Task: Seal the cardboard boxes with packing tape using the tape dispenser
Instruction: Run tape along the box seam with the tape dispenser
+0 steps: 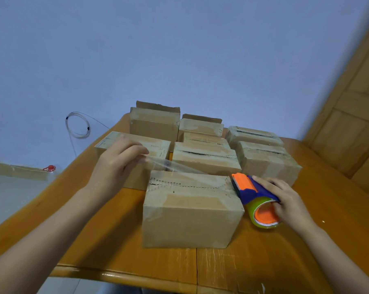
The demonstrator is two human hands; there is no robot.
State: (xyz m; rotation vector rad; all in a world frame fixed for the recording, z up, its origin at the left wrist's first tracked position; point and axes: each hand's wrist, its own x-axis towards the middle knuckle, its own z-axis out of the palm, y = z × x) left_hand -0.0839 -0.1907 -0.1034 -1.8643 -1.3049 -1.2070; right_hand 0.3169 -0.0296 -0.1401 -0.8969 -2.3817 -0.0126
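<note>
Pinching the tape strip (179,167) at ten o'clock of the front box (190,215), the left hand (115,164) may let it sag and wrinkle; the right hand (289,200) grips the dispenser (248,188) at three o'clock.

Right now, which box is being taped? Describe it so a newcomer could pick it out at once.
Start at the wooden table covered with cardboard boxes. The nearest box stands alone in front of the others. Only it has clear tape stretched over its top, from the left hand to the blue-and-orange dispenser the right hand holds at its right end.
</note>
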